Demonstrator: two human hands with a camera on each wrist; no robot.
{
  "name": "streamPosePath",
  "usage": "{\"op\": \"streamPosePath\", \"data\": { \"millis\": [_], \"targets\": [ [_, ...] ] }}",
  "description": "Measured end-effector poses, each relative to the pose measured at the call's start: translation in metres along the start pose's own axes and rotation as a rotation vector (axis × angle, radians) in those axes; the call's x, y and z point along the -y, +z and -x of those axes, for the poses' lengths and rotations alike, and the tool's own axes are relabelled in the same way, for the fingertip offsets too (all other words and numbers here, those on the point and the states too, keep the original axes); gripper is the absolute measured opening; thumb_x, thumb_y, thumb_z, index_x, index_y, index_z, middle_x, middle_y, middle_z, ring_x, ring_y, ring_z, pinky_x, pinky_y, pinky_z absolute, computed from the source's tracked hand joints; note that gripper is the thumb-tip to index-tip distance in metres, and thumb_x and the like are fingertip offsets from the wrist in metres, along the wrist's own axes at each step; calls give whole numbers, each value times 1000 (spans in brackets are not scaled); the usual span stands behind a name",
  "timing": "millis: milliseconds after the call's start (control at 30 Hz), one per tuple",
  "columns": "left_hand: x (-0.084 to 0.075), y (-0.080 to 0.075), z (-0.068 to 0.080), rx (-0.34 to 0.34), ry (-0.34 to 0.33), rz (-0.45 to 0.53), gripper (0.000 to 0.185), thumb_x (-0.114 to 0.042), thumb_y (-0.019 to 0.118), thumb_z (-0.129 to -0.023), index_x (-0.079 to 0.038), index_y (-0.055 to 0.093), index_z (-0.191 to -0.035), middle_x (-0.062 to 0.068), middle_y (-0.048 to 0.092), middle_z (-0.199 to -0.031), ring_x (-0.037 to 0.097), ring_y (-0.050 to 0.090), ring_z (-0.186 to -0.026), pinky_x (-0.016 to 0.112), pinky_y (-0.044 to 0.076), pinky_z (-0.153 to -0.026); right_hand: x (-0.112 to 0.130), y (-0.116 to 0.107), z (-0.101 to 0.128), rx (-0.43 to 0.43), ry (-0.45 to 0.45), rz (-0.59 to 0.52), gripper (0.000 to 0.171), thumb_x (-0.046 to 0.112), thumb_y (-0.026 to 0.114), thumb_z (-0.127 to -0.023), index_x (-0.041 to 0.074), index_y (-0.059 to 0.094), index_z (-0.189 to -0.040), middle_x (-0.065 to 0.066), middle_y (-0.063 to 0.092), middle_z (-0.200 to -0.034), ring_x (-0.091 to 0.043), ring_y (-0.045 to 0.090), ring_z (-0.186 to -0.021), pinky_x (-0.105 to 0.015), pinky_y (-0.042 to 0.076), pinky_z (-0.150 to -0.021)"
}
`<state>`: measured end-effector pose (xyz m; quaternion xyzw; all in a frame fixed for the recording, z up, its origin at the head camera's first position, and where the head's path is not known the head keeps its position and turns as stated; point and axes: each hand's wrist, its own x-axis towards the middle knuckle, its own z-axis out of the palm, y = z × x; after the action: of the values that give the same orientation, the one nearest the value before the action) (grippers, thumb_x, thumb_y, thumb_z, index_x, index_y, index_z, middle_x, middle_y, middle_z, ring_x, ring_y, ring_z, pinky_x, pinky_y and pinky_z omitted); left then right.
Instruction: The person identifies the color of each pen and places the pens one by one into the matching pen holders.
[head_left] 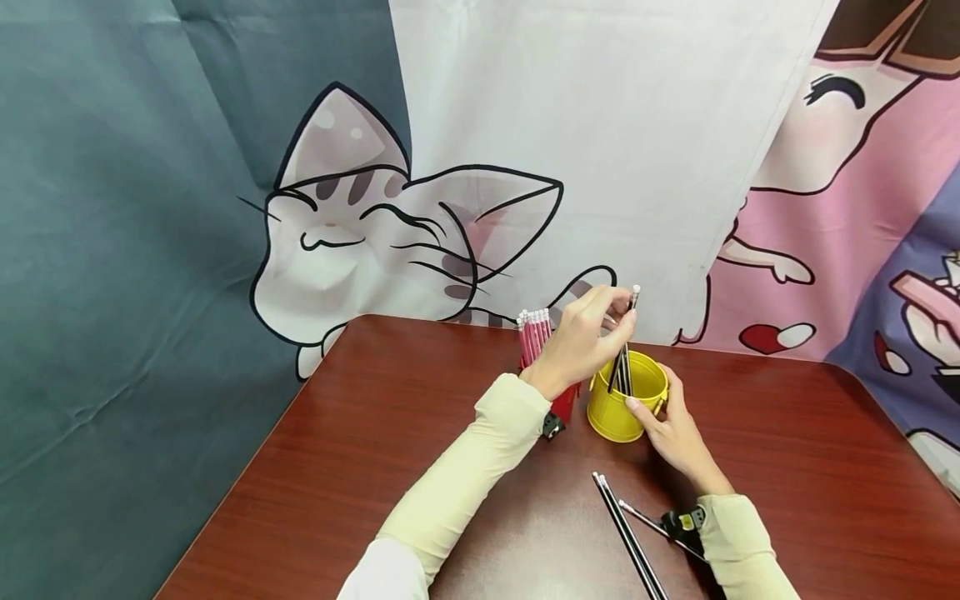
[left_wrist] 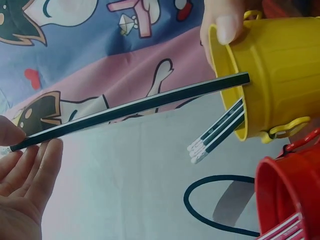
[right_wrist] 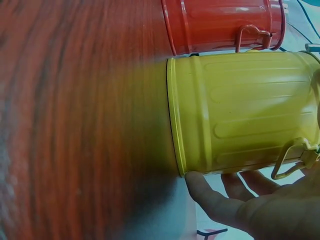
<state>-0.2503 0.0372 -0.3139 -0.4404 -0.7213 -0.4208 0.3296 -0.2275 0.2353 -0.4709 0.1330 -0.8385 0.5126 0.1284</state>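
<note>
My left hand (head_left: pixel 585 337) pinches a black pencil (left_wrist: pixel 135 107) near its white-tipped end. That pencil slants over the yellow bucket (head_left: pixel 617 421), its lower end close to the rim. Several more black pencils (left_wrist: pixel 217 131) with white tips lean inside the bucket. On the bucket's right side, my right hand (head_left: pixel 678 433) holds it, thumb at the rim and fingers along the wall (right_wrist: pixel 215 200). The bucket stands upright on the table.
A red bucket (right_wrist: pixel 220 25) with several pink pencils (head_left: pixel 534 333) stands left of the yellow one, partly hidden by my left forearm. Two black pencils (head_left: pixel 628 533) lie on the brown table (head_left: pixel 337 450); another pencil (head_left: pixel 647 518) lies near my right wrist. A printed cloth (head_left: pixel 562 100) hangs behind.
</note>
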Motion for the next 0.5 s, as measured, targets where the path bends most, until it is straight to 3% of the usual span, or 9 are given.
{"op": "streamPosePath", "data": {
  "millis": [500],
  "targets": [
    [6,4,-6,-31,4,-29,17,-7,56,-88,3,57,-101,8,57,-86,11,58,-73,6,44,-72,3,-3,1,25,36,23,74,25,58,-90,17,10,-145,-16,35,-134,-29,44,-113,-5,33,-83]
  ]
}}
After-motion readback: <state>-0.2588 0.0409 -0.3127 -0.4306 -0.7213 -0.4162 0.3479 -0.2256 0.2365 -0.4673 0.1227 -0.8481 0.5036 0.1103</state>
